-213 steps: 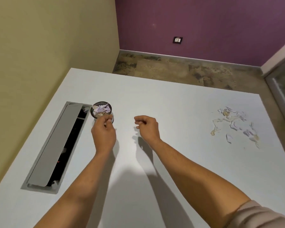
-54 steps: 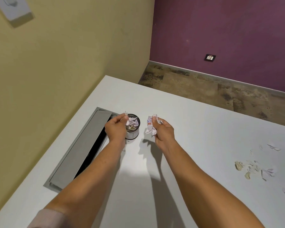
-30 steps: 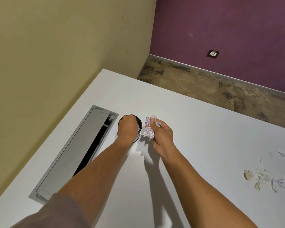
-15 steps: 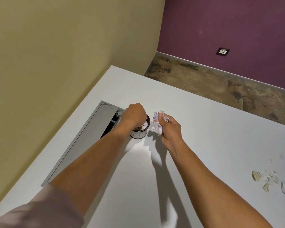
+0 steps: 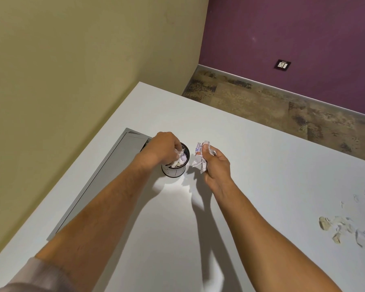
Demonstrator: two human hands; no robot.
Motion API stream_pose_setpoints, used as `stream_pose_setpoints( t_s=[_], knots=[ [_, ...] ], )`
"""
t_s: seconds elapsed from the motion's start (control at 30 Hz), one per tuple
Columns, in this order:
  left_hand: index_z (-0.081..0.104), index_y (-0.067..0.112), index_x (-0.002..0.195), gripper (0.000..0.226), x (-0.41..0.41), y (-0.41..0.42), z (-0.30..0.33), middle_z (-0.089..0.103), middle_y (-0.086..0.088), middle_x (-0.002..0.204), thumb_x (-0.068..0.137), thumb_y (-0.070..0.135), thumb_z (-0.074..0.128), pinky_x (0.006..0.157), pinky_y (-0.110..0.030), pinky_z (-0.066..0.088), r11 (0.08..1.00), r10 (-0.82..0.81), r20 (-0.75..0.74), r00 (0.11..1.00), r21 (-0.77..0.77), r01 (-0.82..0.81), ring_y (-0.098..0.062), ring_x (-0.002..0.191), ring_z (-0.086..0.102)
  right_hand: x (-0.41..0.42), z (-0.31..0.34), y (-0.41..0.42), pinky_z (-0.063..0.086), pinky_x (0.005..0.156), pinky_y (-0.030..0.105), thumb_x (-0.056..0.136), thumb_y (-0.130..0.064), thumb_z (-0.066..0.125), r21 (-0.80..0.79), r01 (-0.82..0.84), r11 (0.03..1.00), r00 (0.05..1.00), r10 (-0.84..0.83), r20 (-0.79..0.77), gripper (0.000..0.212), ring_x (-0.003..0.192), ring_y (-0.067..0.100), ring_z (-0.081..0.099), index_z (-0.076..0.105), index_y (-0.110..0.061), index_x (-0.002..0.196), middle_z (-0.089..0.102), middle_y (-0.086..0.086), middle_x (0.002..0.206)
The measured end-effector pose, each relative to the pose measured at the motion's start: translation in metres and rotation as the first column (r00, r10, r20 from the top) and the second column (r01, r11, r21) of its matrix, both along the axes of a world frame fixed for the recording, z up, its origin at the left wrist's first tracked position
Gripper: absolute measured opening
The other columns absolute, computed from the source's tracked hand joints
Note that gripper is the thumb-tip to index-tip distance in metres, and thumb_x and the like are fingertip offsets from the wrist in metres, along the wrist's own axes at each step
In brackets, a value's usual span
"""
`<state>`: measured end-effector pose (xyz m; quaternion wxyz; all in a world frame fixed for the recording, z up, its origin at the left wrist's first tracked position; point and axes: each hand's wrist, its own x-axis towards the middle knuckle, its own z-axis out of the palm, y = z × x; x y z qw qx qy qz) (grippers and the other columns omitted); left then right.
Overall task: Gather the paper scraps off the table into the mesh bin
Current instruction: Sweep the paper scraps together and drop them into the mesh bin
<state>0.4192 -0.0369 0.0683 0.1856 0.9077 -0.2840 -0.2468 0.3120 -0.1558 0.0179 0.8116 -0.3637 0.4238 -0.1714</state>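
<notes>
The small black mesh bin (image 5: 175, 170) stands on the white table (image 5: 261, 165), stuffed with paper scraps. My left hand (image 5: 164, 147) is on top of the bin, fingers curled down onto the scraps (image 5: 180, 158) at its mouth. My right hand (image 5: 216, 162) hovers just right of the bin, closed on a crumpled bunch of paper scraps (image 5: 199, 159) held above the table. More loose scraps (image 5: 346, 226) lie scattered on the table at the far right.
A long grey cable hatch (image 5: 105, 178) is sunk into the table just left of the bin, its far end open. A yellow wall runs along the table's left edge. The table's far edge drops to a patterned floor (image 5: 282, 106).
My left hand has gone from beside the bin to on top of it, pressing onto the scraps. My right hand stays beside the bin with its bunch of scraps.
</notes>
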Motion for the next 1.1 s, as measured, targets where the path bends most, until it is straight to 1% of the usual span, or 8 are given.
stream_pose_setpoints(
  t_s=[0.2,0.47,0.6,0.73,0.87,0.97,1.03,1.1],
  knots=[
    [0.069,0.009,0.102,0.024,-0.013,-0.015,-0.015,0.058,-0.017,0.116,0.085,0.0,0.055,0.089,-0.04,0.052,0.987,-0.072,0.053,0.996,0.147,0.063,-0.035,0.101,0.06,-0.001,-0.004,0.0,0.054,0.09,0.04,0.087,-0.009,0.07,0.026,0.003,1.0,1.0,-0.004,0.025,0.004,0.074,0.017,0.069,0.069,-0.006,0.088,0.074,0.006,0.08],
    [0.068,0.004,0.099,0.024,-0.011,-0.025,-0.021,0.06,-0.019,0.111,0.08,-0.003,0.056,0.072,-0.035,0.049,0.967,-0.118,0.102,0.988,0.237,0.091,-0.037,0.096,0.063,0.007,0.0,0.003,0.057,0.085,0.038,0.088,-0.01,0.068,0.039,0.002,0.999,0.999,-0.004,0.054,0.006,0.075,0.019,0.069,0.068,-0.004,0.09,0.072,0.01,0.086],
    [0.07,0.007,0.103,0.024,-0.009,-0.023,-0.016,0.065,-0.017,0.11,0.086,0.003,0.053,0.086,-0.04,0.054,0.979,-0.107,0.071,0.992,0.183,0.093,-0.035,0.098,0.064,0.011,0.004,0.003,0.057,0.083,0.039,0.089,-0.009,0.068,0.036,-0.006,0.999,0.999,0.004,0.048,0.004,0.072,0.019,0.069,0.068,-0.005,0.089,0.072,0.009,0.082],
    [0.077,0.02,0.094,0.033,0.003,-0.016,0.002,0.069,-0.01,0.108,0.084,-0.003,0.055,0.083,-0.036,0.057,0.994,-0.075,0.013,0.997,0.081,0.074,-0.029,0.092,0.067,0.015,0.007,0.008,0.057,0.084,0.041,0.089,-0.008,0.067,0.031,-0.01,0.999,0.999,0.009,0.043,0.004,0.072,0.02,0.068,0.067,-0.005,0.087,0.071,0.01,0.082],
    [0.077,0.027,0.086,0.026,0.011,-0.001,0.012,0.073,-0.002,0.098,0.084,0.005,0.064,0.083,-0.036,0.057,0.995,0.076,0.021,0.997,-0.063,-0.074,-0.021,0.086,0.068,0.019,0.009,0.016,0.06,0.068,0.032,0.089,-0.008,0.068,0.018,-0.02,1.0,0.999,0.019,0.041,0.004,0.064,0.015,0.069,0.067,-0.006,0.085,0.072,0.007,0.075],
    [0.075,0.027,0.093,0.024,0.008,0.013,0.004,0.073,-0.002,0.102,0.088,0.009,0.061,0.088,-0.037,0.053,0.942,0.285,0.085,0.955,-0.21,-0.262,-0.021,0.097,0.066,0.027,0.01,0.022,0.057,0.059,0.025,0.088,-0.011,0.07,-0.109,-0.042,0.993,0.999,0.043,0.008,0.007,0.062,0.013,0.069,0.068,-0.009,0.081,0.072,0.005,0.074],
    [0.073,0.026,0.101,0.023,0.002,0.021,-0.007,0.071,-0.001,0.107,0.089,0.011,0.06,0.09,-0.037,0.052,0.897,0.385,0.07,0.92,-0.264,-0.355,-0.021,0.102,0.064,0.034,0.008,0.024,0.058,0.068,0.029,0.086,-0.015,0.073,-0.267,-0.091,0.959,0.996,0.085,-0.034,0.005,0.071,0.016,0.07,0.071,-0.013,0.082,0.074,0.005,0.08],
    [0.071,0.027,0.109,0.025,-0.003,0.025,-0.02,0.07,-0.001,0.109,0.089,0.015,0.063,0.093,-0.038,0.051,0.886,0.411,0.032,0.911,-0.249,-0.391,-0.022,0.103,0.063,0.039,0.007,0.025,0.058,0.076,0.03,0.084,-0.02,0.075,-0.465,-0.197,0.863,0.98,0.158,-0.121,0.005,0.078,0.013,0.07,0.075,-0.016,0.087,0.075,0.001,0.085]
  ],
)
